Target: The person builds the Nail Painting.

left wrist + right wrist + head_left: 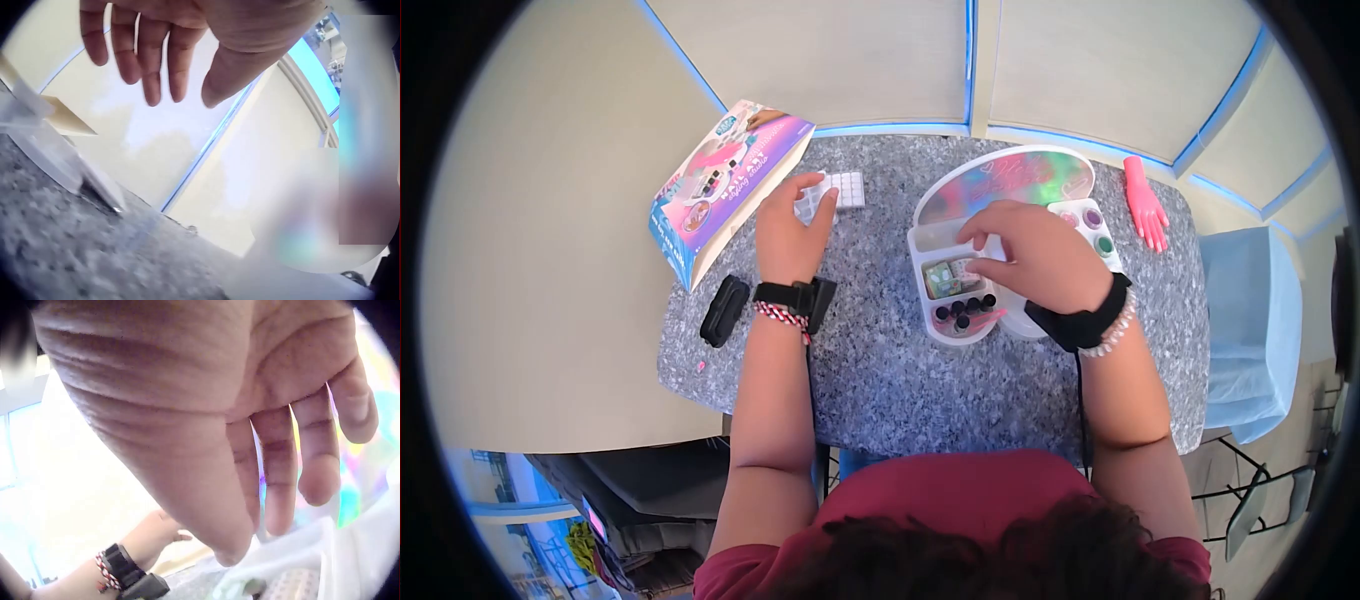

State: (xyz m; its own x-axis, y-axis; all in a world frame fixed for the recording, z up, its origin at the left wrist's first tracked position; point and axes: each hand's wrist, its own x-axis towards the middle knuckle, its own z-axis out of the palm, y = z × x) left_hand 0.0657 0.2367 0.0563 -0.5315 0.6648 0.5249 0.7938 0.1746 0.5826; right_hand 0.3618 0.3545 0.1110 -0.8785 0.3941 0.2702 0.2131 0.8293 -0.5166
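My left hand point(792, 235) hangs over the table beside a white compartmented case point(850, 188). Its loosely bent fingers point(149, 62) hold nothing in the left wrist view. Above a white nail-art kit tray point(919, 290), my right hand point(1050, 255) has thumb and fingers apart and slightly bent. Nothing sits between its fingers point(278, 469) in the right wrist view. Small patterned packets point(945, 280) lie in the tray compartment just left of the right thumb. Black-capped bottles point(962, 322) stand in front of them, and the right hand hides part of the tray.
A tilted nail-art box point(725, 180) lies at the back left, with a black case point(725, 311) in front. The kit's colourful lid panel point(1010, 180) stands behind the tray. Green and purple pots point(1104, 243) sit at its right, near a pink model hand point(1145, 205).
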